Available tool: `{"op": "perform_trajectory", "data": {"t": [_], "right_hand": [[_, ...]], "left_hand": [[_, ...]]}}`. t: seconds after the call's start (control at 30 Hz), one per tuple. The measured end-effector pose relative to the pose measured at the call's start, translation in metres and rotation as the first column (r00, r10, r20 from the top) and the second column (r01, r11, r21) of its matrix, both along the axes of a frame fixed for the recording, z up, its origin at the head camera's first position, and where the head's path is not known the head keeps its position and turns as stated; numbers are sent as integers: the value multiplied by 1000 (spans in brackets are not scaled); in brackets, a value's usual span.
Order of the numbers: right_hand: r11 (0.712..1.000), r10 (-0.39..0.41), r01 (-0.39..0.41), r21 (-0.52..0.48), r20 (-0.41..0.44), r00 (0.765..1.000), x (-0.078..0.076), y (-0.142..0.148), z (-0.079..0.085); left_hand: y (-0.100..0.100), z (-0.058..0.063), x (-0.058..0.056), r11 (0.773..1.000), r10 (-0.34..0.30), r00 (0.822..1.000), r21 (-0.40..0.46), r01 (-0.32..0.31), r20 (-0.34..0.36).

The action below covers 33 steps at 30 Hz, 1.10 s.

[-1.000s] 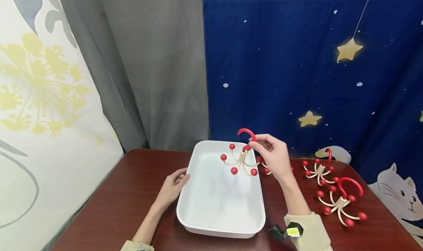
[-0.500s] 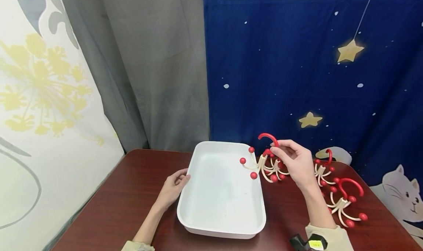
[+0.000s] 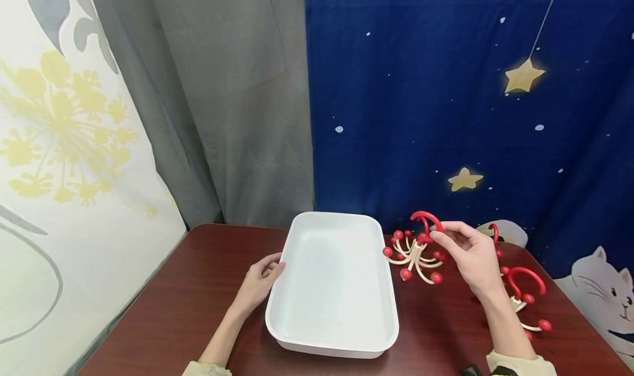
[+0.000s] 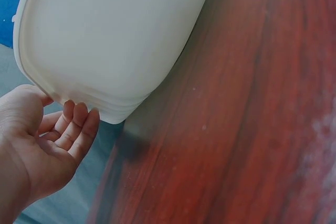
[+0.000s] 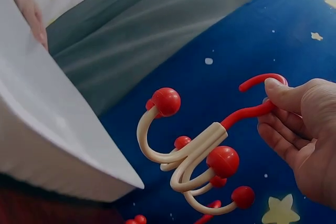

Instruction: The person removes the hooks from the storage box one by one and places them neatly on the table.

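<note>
In the head view my right hand (image 3: 475, 257) pinches the red hook of a multi-arm hook hanger (image 3: 415, 252) between thumb and fingers. Its curved cream arms end in red balls and spread out below the hook, just right of the white tray (image 3: 334, 293). The right wrist view shows this hanger (image 5: 199, 148) tilted, with the thumb pressed on the hook's bend. My left hand (image 3: 260, 279) grips the tray's left rim. In the left wrist view, the thumb of the left hand (image 4: 50, 145) is at the rim and its fingers curl against the outer wall.
Another hanger stands behind the held one and is mostly covered by it. On the right side of the brown table (image 3: 223, 255) are a nearer hanger (image 3: 527, 277), partly behind my right forearm, and a farther one (image 3: 493, 230). Curtains (image 3: 386, 117) hang behind the table.
My right hand has carried the hanger rightward and somewhat lower, from over the tray to beyond its right rim. My left hand stays on the tray.
</note>
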State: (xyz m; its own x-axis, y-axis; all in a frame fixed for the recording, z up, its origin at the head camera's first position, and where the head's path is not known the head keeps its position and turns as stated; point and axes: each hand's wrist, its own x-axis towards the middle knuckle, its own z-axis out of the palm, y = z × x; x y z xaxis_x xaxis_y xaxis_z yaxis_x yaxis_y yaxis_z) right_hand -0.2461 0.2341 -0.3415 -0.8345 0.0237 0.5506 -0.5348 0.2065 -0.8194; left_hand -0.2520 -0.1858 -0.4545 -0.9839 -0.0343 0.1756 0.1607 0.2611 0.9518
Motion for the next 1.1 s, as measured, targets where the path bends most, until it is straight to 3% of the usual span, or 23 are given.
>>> {"op": "perform_trajectory", "data": {"t": [0.33,0.57,0.7,1.1], "right_hand": [[993,-51,46,110,46,998,5,22,-14],[990,-48,37,139,83,995,8,33,-24],[982,-61,43,182,98,993,9,38,-31],[983,-24,2,182,117,993,11,42,-59]], "left_hand": [[-2,-4,-3,1000,-25,999,-19,24,-26],[8,31,19,1000,-20,1000,13,20,13],[8,32,19,1000,-21,1000,13,21,16],[7,32,19,999,-32,999,10,31,24]]}}
